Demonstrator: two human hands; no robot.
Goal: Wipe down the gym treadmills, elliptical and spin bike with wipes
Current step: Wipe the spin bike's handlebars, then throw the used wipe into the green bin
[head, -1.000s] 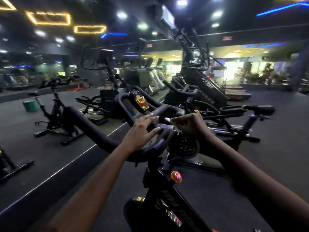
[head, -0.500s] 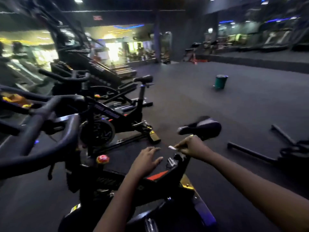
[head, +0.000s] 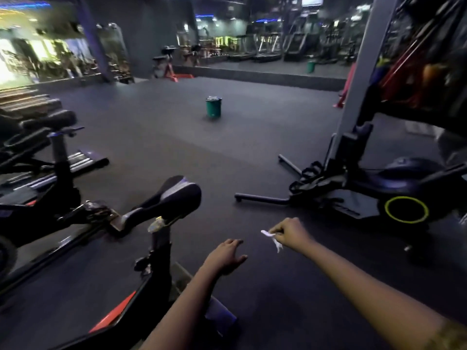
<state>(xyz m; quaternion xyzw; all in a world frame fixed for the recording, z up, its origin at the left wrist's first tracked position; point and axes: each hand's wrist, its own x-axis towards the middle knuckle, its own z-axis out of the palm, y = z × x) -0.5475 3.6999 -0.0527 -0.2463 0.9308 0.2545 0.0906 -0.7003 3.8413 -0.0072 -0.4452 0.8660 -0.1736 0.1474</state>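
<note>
Showing the spin bike (head: 161, 205) at left, with neither hand on it; a green bin (head: 213, 107) stands well beyond on the floor. Left hand (head: 225, 256): fingers loosely spread, holding nothing. A small crumpled wipe (head: 271, 237) is pinched in the right hand (head: 290, 233), touching no machine. Judged: this bike possibly finished; the machine at right (head: 394, 198) likely remains.

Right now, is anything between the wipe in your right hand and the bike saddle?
Nothing visible: the right hand pinches the wipe right of the saddle, gap open; the left hand hangs lower.
</note>
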